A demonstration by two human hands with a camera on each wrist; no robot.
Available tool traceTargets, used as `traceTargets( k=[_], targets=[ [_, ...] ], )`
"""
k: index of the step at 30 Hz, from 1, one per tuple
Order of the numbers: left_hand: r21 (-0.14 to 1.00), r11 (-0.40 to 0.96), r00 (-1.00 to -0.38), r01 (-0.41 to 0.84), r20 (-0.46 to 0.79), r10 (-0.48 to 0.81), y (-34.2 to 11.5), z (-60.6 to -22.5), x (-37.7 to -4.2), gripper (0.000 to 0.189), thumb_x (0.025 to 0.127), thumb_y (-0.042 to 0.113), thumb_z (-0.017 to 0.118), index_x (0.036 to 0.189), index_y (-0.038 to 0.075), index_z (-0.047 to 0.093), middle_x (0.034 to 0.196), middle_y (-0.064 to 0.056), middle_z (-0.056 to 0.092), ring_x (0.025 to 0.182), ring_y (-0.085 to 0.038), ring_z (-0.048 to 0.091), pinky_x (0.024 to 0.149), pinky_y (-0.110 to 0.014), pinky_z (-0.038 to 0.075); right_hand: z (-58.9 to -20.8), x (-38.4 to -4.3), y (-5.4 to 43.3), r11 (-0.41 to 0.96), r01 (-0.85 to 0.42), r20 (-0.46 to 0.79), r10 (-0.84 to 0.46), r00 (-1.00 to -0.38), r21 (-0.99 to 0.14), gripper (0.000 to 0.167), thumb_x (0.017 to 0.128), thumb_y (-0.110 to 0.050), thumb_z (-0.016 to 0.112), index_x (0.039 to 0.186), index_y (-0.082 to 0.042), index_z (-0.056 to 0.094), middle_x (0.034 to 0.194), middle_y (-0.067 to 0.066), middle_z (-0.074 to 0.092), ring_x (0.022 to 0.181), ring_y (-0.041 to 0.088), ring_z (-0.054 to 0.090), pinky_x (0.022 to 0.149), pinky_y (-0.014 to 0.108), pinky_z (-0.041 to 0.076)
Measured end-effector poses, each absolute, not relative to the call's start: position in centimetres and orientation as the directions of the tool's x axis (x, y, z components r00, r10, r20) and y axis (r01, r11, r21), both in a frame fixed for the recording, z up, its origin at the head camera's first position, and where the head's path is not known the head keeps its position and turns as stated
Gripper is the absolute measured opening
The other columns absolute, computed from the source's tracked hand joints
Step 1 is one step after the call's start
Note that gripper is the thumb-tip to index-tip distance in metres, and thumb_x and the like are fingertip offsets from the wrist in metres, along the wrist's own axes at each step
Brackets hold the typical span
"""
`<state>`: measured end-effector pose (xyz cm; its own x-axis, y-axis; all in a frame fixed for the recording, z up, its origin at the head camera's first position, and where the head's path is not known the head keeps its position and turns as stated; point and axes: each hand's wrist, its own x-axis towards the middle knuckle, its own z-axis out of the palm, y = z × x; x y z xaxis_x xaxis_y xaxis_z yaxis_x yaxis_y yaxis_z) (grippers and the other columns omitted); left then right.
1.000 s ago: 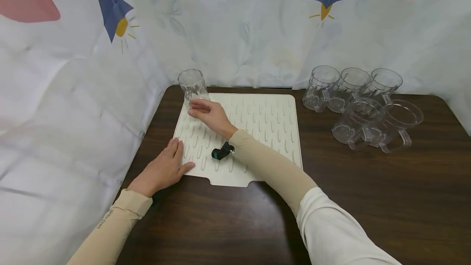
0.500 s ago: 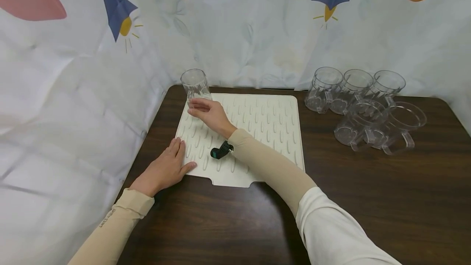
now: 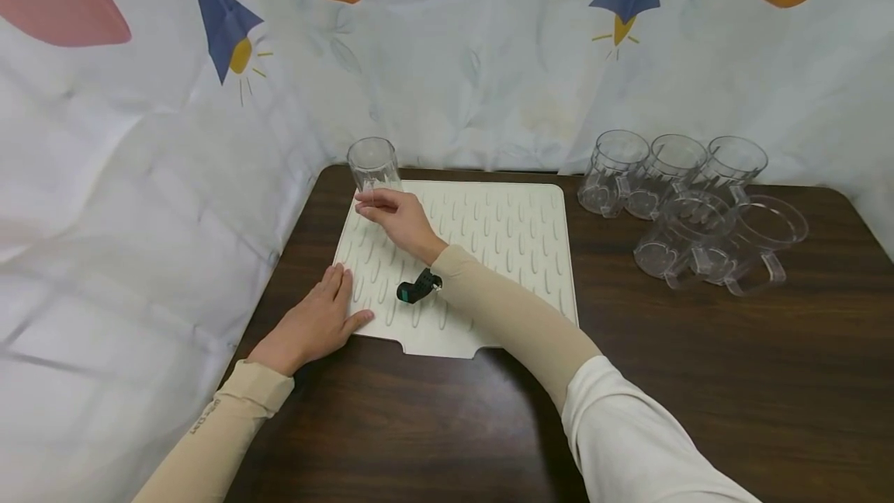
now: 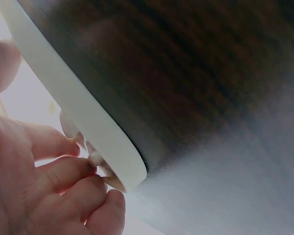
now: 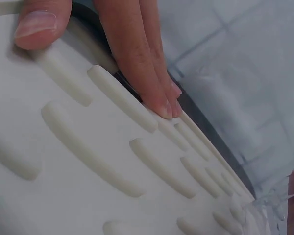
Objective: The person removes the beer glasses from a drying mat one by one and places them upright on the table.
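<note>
A cream drying mat (image 3: 489, 231) with raised ridges lies on the table. My left hand (image 3: 317, 324) rests spread on its front left corner, thumb along the front edge, fingers straight over the left side. In the left wrist view, that hand's fingers (image 4: 71, 181) lie at the mat's edge (image 4: 88, 105). My right hand (image 3: 398, 220) reaches across to a clear mug (image 3: 373, 165) standing upright at the back left corner. Its thumb and fingers grip the mug low on the near side, hiding the handle. The right wrist view shows only a sliver of this mug (image 5: 277, 205) at the right edge.
Several clear mugs with handles stand upright on the right of the dark wood table (image 3: 698, 371), including a back left one (image 3: 615, 169) and a front right one (image 3: 761, 239). White printed cloth (image 3: 454, 76) hangs behind and at the left. A small black camera (image 3: 419, 286) hangs under the right wrist.
</note>
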<state>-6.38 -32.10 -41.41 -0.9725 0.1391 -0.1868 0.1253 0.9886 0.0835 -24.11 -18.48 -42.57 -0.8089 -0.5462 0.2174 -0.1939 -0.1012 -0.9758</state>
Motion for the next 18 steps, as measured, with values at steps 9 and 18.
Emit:
traceTargets(
  k=[9,18],
  targets=[
    [0.092,0.986,-0.975,0.139,-0.164,0.153,-31.8,-41.0,-6.0,0.081,0.105,0.04,0.058,0.152,-0.02,0.03,0.163,-0.041,0.025,0.153,-0.056,0.028,0.121,-0.063,0.036,-42.1,-23.9,-17.9,-0.122,-0.182,0.22,-0.545,-0.809,-0.976,0.027,0.102,-0.012,0.065,0.126,-0.004,0.072,0.127,0.015,0.075,0.122,0.024,0.072,0.099,0.02,0.058],
    [0.098,0.988,-0.971,0.116,-0.198,0.134,-31.9,-41.2,-6.2,0.083,0.106,0.042,0.056,0.154,-0.02,0.028,0.164,-0.041,0.021,0.154,-0.056,0.024,0.122,-0.064,0.033,-41.5,-24.0,-16.6,-0.109,-0.192,0.22,-0.545,-0.809,-0.975,0.028,0.102,-0.014,0.064,0.128,-0.007,0.072,0.13,0.013,0.074,0.123,0.02,0.071,0.101,0.02,0.057]
  ],
)
